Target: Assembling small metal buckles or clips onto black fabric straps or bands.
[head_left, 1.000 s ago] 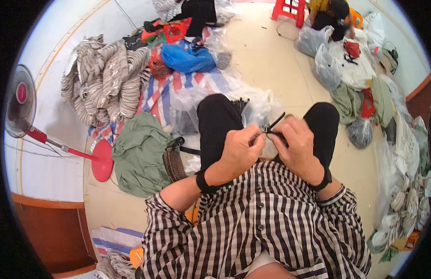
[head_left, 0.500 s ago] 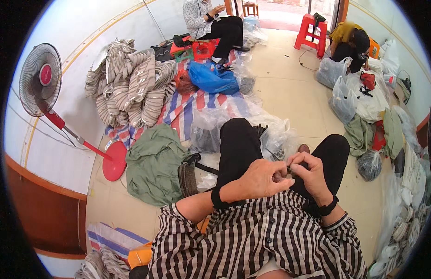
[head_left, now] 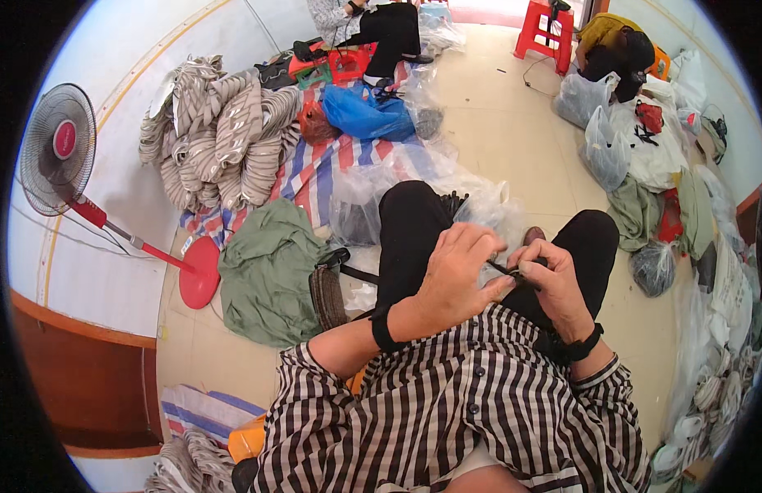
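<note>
Both hands, left hand (head_left: 457, 271) and right hand (head_left: 554, 283), grip a thin black strip (head_left: 506, 269) above clear plastic bags (head_left: 480, 209).

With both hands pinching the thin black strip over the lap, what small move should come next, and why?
Probably the left hand draws the thin black strip further through, while the right hand keeps its pinch; only a short piece shows between the fingertips.

A thin black strap (head_left: 506, 270) sits just right of the frame's centre, above the lap of the seated person in black trousers. It is short and dark, lying roughly level with a slight tilt, its left end higher. Fingers cover both ends, so only a small middle stretch shows; its exact shape is too small to tell.
</note>
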`<state>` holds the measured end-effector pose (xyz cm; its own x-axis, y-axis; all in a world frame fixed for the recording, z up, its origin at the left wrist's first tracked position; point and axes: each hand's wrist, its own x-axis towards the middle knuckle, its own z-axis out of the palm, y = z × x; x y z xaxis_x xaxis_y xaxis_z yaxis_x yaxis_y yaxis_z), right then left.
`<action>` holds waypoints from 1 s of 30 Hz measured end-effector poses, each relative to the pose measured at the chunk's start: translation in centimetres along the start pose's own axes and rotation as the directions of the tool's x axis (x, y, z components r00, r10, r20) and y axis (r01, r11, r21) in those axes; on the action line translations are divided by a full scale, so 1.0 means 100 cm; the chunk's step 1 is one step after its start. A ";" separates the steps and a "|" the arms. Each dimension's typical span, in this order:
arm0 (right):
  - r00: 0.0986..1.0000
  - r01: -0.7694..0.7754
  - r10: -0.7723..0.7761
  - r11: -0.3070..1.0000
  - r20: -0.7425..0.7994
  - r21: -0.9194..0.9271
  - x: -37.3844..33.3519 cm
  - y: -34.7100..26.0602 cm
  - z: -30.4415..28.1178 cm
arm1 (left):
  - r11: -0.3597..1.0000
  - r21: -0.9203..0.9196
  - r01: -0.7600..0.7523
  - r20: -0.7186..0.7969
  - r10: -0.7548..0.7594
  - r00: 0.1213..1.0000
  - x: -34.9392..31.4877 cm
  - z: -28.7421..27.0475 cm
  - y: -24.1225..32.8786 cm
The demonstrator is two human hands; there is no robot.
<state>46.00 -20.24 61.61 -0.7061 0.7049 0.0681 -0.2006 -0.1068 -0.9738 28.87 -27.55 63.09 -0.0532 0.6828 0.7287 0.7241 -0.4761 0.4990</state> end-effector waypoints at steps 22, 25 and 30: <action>0.948 0.113 -0.144 0.986 -0.284 -0.123 0.021 -0.014 -0.003 | 0.412 -0.649 0.640 0.504 -0.397 0.767 -0.017 0.007 -0.008; 0.956 0.136 -0.169 0.979 -0.239 -0.150 0.014 -0.019 0.006 | 0.435 -0.651 0.622 0.482 -0.396 0.781 -0.015 0.009 -0.004; 0.967 0.171 -0.190 0.978 -0.168 -0.121 0.018 -0.011 0.015 | 0.489 -0.652 0.580 0.418 -0.406 0.813 -0.014 0.017 -0.001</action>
<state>43.94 -19.93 63.14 -0.5309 0.8198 0.2145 -0.2345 0.1011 -0.9669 30.01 -27.50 61.27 -0.0497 0.9799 0.1932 -0.1248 -0.1980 0.9722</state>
